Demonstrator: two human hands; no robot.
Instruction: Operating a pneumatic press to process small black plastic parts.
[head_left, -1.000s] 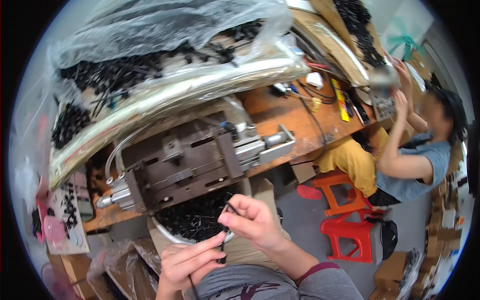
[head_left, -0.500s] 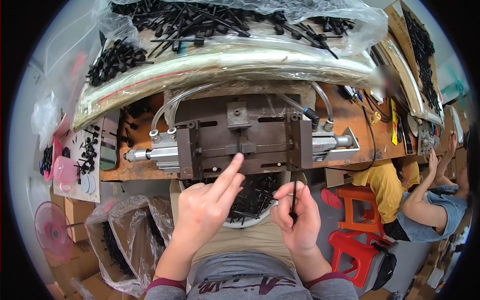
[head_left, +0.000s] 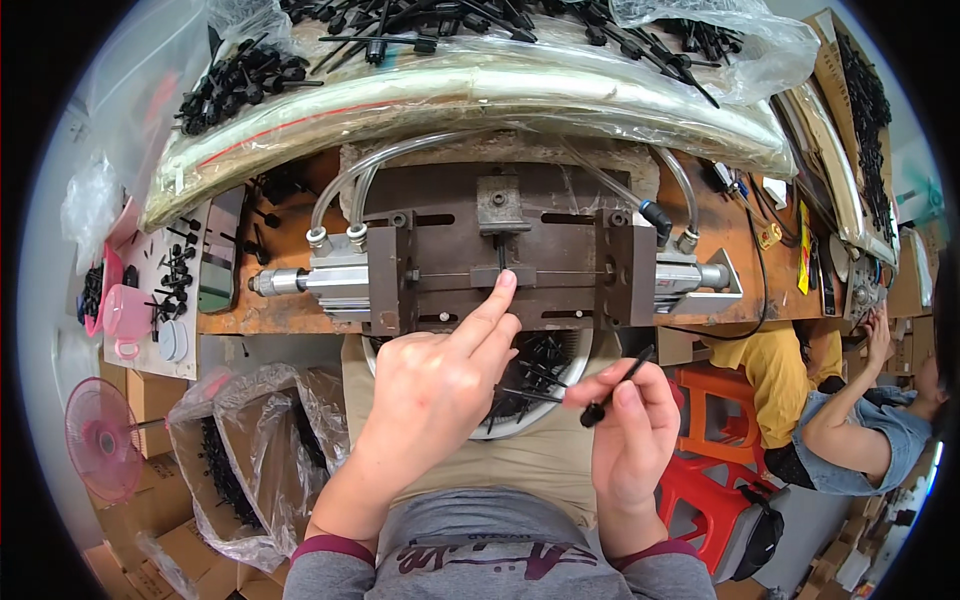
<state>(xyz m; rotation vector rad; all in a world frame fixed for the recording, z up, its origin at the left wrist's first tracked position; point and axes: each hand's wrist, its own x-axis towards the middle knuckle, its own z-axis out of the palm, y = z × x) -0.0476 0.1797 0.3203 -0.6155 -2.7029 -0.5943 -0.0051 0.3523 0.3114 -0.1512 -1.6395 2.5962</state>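
My left hand reaches over the front of a brown metal fixture. Its stretched index fingertip rests at the small centre block, where a thin black stem stands below the grey metal clamp piece. The fingertip hides part of that spot. To its right, my right hand pinches a black plastic stem with a knobbed end between thumb and fingers, tilted with the knob low and left. Below both hands, a white round tub holds many similar black pieces.
Silver pneumatic cylinders with clear hoses flank the fixture on the wooden bench. Plastic-covered padding bearing black pieces lies behind. A plastic-lined box and pink fan stand left. Red stools and another person are right.
My right hand has shifted right, and the stem in it has swung from nearly upright to tilted. My left fingertip has moved onto the centre block. The whole view has shifted slightly.
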